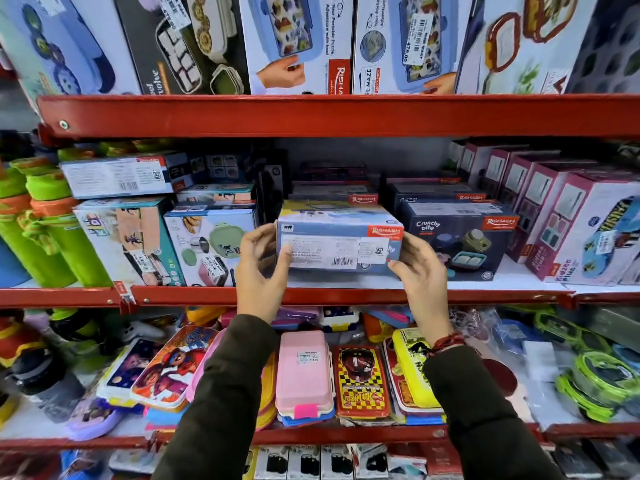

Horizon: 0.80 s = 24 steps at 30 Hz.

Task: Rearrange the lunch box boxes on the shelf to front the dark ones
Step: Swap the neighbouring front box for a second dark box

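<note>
Nearest, I log two dark sleeves rising to the middle shelf [346, 295]. Left hand [260, 268]: grip clamped on the left end of the light blue lunch box carton [341, 242], thumb across its label face. Right hand [420, 268]: grip clamped on the right end, fingers beneath. Carton sits at the shelf's front edge; whether it rests on the board or is lifted clear, I cannot tell. Just beside it on the right: dark navy carton [457, 239], front row. Behind: stacked dark cartons [332, 197], partly hidden. Step in hand, as I judge it: clearing the pale carton from the front. Next move calls for setting it aside, then drawing a dark one forward.
</note>
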Available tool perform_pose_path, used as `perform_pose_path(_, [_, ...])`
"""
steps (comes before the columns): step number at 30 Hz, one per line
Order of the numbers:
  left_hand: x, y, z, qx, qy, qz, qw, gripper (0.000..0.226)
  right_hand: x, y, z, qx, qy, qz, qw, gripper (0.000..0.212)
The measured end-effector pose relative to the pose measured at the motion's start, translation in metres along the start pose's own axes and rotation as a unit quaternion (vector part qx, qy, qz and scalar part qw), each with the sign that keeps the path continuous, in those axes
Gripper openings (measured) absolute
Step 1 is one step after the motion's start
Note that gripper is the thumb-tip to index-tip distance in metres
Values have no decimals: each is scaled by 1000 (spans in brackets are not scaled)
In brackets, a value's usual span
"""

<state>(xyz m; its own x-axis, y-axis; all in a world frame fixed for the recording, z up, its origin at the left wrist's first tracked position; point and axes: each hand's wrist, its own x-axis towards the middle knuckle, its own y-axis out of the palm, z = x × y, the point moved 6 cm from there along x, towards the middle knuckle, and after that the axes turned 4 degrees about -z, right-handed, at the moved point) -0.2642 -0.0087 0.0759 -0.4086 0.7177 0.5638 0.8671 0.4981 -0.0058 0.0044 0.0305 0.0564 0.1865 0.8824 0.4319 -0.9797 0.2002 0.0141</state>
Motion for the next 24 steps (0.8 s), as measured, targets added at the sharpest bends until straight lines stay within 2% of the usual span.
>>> perform_pose_path(2, [2, 1, -4, -31, -13, -19, 999, 23, 1, -1, 3, 11, -7, -4, 1000, 42])
perform_pose_path(4, [4, 1, -2, -51, -26, -17, 998, 22, 1, 0, 7, 32, -5, -12, 999, 36])
perform_pose_path(8, [3, 6, 3, -82, -49, 47, 994, 46, 2, 2, 13, 59, 3, -16, 998, 31])
perform_pose_path(12, [3, 12, 5, -36, -32, 78, 996, 58, 5, 4, 13, 60, 3, 10, 998, 44])
perform_pose_path(16, [5, 14, 14, -13, -43, 75, 996, 54, 7, 7, 6, 16, -13, 21, 1000, 53])
perform_pose_path(24, [9, 17, 30, 6, -86, 16, 996, 45, 18, 10, -7, -36, -25, -18, 999, 45])
